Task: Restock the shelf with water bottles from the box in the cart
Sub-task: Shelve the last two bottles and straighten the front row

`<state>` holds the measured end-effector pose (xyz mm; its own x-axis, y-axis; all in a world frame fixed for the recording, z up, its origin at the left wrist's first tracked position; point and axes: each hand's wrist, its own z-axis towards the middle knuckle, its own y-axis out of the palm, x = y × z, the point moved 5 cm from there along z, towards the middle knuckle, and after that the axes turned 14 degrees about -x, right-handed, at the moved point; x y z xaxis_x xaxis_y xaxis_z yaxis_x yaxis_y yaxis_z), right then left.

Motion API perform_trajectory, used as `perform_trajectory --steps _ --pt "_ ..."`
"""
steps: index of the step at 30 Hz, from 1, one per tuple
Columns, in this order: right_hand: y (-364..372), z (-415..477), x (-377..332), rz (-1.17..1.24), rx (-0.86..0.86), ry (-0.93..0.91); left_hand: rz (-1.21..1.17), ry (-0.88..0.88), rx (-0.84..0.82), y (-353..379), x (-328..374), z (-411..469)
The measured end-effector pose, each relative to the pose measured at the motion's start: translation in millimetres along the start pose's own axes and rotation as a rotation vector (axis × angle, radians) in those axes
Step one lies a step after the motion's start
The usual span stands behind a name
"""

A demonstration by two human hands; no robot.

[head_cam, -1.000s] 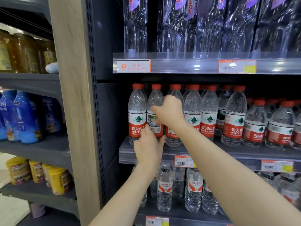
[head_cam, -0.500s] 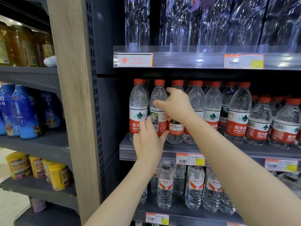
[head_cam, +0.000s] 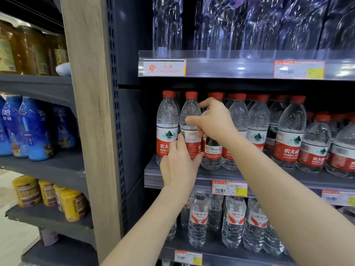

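Note:
Red-capped water bottles with red and white labels stand in rows on the middle shelf. My left hand wraps the lower part of the second bottle from the left, whose label shows its printed back panel. My right hand holds the same bottle higher up, thumb on its front and fingers between it and the third bottle. The leftmost bottle stands close beside my left hand. The box and the cart are out of view.
Tall clear bottles fill the shelf above. Smaller water bottles stand on the shelf below. A wooden post divides off the left unit, which holds blue bottles, yellow jars and amber jars.
My right hand has slid left from the third bottle's top, its thumb now on the second bottle. That bottle's label has turned a little. My left hand stays low on it.

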<state>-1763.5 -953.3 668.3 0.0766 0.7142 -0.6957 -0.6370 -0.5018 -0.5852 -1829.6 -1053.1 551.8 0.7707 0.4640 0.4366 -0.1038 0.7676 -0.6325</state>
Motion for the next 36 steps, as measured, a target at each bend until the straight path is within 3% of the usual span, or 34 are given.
perform_trajectory --steps 3,9,15,21,25,31,36 --pt "1.0 0.2 -2.2 -0.062 0.011 -0.003 0.084 -0.022 0.057 1.7 1.6 0.7" --pt "-8.6 -5.3 -8.0 -0.068 0.055 -0.039 0.014 -0.059 0.057 4.0 -2.9 0.4" --pt "-7.4 -10.6 -12.2 -0.108 0.05 -0.057 -0.128 0.01 0.058 -2.5 -4.9 -3.5" --pt "-3.9 -9.2 -6.8 -0.114 0.105 -0.04 -0.048 0.14 0.102 1.3 -5.6 -3.5" --pt "-5.1 -10.7 -9.1 -0.185 0.117 -0.035 -0.008 0.136 0.147 4.5 -6.6 -6.7" --pt "-0.7 -11.3 -15.1 -0.314 0.099 -0.051 -0.124 0.06 0.109 9.0 -7.6 -3.5" --pt "-1.1 -12.2 -12.8 -0.345 0.117 -0.068 -0.236 0.105 0.066 10.9 -16.9 -6.2"
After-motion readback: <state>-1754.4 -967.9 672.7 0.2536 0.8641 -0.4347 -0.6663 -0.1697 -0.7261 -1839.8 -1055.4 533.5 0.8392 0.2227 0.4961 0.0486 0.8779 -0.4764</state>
